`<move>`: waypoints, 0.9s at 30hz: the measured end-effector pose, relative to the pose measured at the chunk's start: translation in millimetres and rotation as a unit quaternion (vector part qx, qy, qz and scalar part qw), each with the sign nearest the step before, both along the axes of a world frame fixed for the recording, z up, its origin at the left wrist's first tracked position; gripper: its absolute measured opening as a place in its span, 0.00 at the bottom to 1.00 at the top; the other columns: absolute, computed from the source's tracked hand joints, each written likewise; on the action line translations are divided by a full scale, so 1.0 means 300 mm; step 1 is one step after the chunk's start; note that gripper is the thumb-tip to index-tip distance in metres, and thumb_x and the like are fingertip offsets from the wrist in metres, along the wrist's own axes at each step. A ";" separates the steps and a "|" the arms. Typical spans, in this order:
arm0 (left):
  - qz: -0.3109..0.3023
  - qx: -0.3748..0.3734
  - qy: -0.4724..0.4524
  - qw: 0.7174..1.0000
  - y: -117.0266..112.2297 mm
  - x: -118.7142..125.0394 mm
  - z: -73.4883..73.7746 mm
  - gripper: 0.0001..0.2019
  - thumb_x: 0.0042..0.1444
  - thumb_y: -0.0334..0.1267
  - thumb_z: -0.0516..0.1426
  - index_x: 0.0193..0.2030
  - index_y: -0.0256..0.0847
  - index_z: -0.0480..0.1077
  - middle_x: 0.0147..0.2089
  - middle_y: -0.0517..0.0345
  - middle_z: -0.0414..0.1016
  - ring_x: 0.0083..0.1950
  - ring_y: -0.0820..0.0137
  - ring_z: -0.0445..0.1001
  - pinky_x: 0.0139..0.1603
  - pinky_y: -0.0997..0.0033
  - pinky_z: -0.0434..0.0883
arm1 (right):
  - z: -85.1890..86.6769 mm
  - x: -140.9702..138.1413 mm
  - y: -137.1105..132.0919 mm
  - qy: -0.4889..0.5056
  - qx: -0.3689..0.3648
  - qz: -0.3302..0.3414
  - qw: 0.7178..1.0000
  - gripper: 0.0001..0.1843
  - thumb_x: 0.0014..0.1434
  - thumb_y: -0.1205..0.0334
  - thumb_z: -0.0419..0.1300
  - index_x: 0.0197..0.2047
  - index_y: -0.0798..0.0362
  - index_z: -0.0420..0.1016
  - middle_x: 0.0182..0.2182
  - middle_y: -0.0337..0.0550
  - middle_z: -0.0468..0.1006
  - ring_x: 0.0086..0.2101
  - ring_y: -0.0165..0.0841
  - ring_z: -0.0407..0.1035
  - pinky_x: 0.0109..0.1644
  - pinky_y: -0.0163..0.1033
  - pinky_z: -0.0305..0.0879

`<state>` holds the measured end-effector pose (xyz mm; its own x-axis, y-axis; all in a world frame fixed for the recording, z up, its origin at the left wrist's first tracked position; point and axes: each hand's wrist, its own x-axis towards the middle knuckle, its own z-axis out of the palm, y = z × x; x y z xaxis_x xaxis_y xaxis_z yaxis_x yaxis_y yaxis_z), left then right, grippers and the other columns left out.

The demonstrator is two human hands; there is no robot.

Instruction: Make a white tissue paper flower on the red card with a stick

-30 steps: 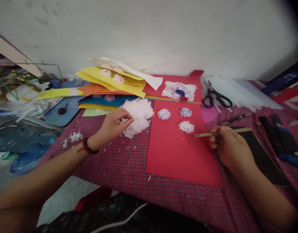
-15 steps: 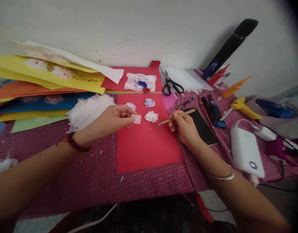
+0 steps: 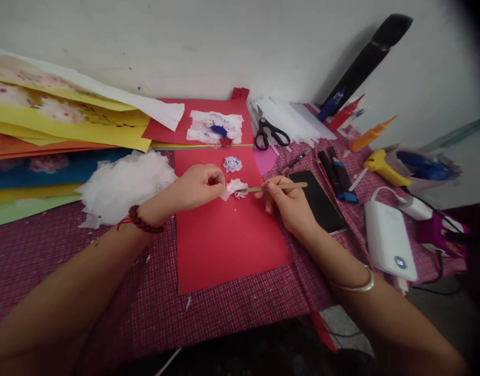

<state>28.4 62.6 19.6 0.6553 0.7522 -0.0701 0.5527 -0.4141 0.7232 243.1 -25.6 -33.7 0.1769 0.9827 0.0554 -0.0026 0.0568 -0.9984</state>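
My left hand pinches a small white tissue square over the red paper sheet. My right hand grips a thin wooden stick and points its tip left, at the tissue square. A white tissue flower lies on the sheet right beside the stick's tip, and a blue-speckled one sits just behind it. A heap of white tissue pieces lies left of my left wrist.
Coloured paper sheets are stacked at the left. Scissors lie at the back, a black phone right of my right hand. Farther right are a white power bank, a yellow glue gun and markers on the checked cloth.
My left hand left the tissue heap with one square and carried it over the red sheet. My right hand brought the stick's tip leftward to meet it. The view swung to the right.
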 end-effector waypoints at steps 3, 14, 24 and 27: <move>-0.092 -0.045 0.076 0.992 0.000 -0.003 -0.003 0.07 0.49 0.32 0.52 0.26 0.38 0.70 0.25 0.60 0.73 0.27 0.72 0.68 0.28 0.72 0.59 | -0.001 -0.001 0.000 0.005 0.000 -0.006 1.000 0.15 0.59 0.48 0.62 0.35 0.52 0.70 0.27 0.37 0.80 0.16 0.22 0.63 0.19 0.31 0.59; 0.029 0.071 0.014 0.997 -0.024 0.048 -0.133 0.03 0.52 0.33 0.56 0.29 0.39 0.70 0.28 0.60 0.74 0.29 0.72 0.70 0.29 0.71 0.60 | 0.006 0.003 -0.006 0.006 0.004 -0.031 0.999 0.15 0.60 0.48 0.60 0.34 0.51 0.69 0.24 0.37 0.79 0.15 0.23 0.63 0.18 0.31 0.57; 0.059 0.067 -0.015 0.996 -0.021 0.056 -0.153 0.02 0.51 0.30 0.57 0.29 0.39 0.69 0.29 0.60 0.75 0.30 0.72 0.70 0.31 0.71 0.62 | 0.013 -0.025 -0.043 -0.103 0.086 0.053 0.990 0.12 0.67 0.54 0.53 0.36 0.51 0.69 0.28 0.36 0.75 0.21 0.24 0.69 0.28 0.34 0.65; 0.063 0.055 -0.023 0.996 -0.021 0.059 -0.151 0.03 0.50 0.29 0.57 0.29 0.39 0.69 0.29 0.60 0.75 0.30 0.73 0.70 0.32 0.71 0.62 | 0.001 -0.027 -0.042 -0.146 0.090 0.067 0.983 0.12 0.68 0.54 0.51 0.37 0.51 0.68 0.29 0.36 0.75 0.22 0.24 0.69 0.29 0.34 0.65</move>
